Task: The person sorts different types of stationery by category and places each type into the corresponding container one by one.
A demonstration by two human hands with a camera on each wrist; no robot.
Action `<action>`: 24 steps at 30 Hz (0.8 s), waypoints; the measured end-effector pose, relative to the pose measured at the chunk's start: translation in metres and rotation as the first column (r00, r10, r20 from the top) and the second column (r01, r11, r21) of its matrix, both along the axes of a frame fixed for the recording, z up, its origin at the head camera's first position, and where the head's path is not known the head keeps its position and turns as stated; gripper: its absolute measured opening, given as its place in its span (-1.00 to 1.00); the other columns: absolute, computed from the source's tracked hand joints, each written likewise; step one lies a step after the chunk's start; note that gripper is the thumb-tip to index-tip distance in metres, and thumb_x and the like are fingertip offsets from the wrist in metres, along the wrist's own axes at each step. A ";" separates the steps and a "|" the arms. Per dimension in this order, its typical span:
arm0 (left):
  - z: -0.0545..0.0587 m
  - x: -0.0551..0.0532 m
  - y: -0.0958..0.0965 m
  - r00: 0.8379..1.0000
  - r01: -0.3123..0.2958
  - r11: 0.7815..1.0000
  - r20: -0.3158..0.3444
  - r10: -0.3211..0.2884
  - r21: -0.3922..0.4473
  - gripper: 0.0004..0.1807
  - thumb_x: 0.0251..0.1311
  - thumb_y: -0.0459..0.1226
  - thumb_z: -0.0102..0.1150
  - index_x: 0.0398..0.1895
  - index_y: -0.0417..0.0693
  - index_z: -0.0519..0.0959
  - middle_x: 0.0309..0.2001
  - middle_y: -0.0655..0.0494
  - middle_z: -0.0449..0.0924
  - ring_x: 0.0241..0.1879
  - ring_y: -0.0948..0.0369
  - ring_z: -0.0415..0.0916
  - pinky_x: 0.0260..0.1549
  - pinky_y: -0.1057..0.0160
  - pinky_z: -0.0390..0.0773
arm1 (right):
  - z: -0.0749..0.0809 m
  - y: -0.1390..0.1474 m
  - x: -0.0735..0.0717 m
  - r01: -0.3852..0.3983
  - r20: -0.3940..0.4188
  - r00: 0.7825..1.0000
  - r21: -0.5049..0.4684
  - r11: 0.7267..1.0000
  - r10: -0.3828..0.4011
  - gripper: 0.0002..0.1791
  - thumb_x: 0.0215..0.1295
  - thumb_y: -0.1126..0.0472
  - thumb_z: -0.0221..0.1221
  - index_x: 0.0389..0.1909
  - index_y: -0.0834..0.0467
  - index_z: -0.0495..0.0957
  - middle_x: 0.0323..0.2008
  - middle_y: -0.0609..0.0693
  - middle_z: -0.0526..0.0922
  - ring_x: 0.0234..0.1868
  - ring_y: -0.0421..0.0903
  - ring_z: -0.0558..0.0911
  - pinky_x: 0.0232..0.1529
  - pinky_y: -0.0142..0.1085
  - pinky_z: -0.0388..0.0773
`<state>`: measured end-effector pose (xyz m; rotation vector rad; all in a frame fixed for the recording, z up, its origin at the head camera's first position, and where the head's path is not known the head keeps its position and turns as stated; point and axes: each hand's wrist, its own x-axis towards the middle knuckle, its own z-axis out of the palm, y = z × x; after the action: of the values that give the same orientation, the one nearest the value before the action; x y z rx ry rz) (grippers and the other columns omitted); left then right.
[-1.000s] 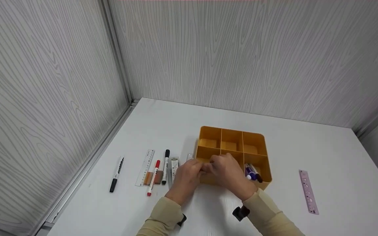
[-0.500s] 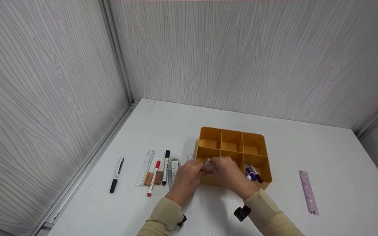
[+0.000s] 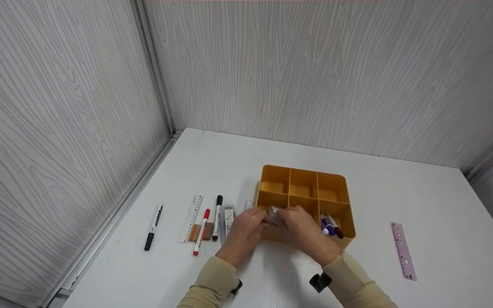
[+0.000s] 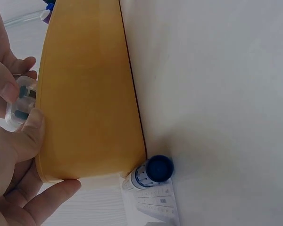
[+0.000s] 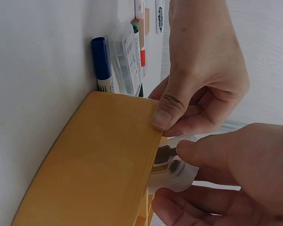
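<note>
An orange six-compartment organizer box point(image 3: 273, 234) stands on the table. My left hand point(image 3: 246, 224) grips its front left corner, with the thumb point(image 5: 164, 117) on the outer front wall and fingers reaching over the rim. My right hand point(image 3: 302, 229) pinches a small clear plastic case point(image 5: 181, 176) with dark parts inside, held right at the rim above the front compartments. In the left wrist view, the same case point(image 4: 13, 108) shows teal pieces. Purple-and-white pens point(image 3: 328, 224) lie in the front right compartment.
Left of the box lie a blue-capped marker point(image 5: 101, 59), a labelled clear box point(image 3: 229, 216), a black marker point(image 3: 217, 218), a red marker point(image 3: 201, 233), two brownish blocks point(image 3: 207, 232), a clear ruler point(image 3: 191, 218) and a black-capped pen point(image 3: 154, 226). A pink ruler point(image 3: 403, 252) lies right.
My right hand has turned and shifted slightly right, so the clear case now shows between the hands. My left hand keeps its place on the box.
</note>
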<state>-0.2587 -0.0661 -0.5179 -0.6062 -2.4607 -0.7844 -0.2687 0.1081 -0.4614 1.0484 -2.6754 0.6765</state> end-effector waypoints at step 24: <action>0.007 0.000 -0.009 1.000 -0.013 0.998 0.011 0.014 -0.057 -0.95 0.28 -0.31 0.24 -0.32 -0.07 0.67 -0.17 0.09 0.60 -0.14 0.18 0.48 -0.09 0.32 0.63 | -0.011 -0.005 0.006 0.069 -0.081 0.994 -0.027 0.997 -0.071 -0.92 0.22 0.22 0.35 -0.30 0.13 0.70 -0.42 -0.04 0.73 -0.42 -0.18 0.54 -0.23 -0.26 0.59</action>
<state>-0.2588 -0.0747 -0.5106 -0.6067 -2.5025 -0.7159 -0.2630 0.1029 -0.4726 0.9506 -2.6135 0.6376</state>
